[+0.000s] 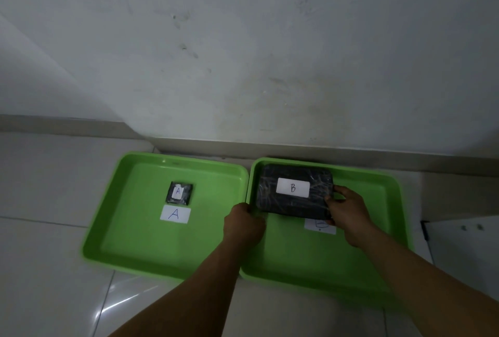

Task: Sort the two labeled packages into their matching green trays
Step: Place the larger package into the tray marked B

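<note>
While both hands' fingers grasp package B over the right tray, we judge release remains.

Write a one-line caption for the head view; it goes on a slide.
Both hands, left and right, hold package B over the right tray; package A lies in the left tray.

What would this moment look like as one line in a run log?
package A: in left tray | package B: over right tray | left hand, right hand: gripping B
</note>
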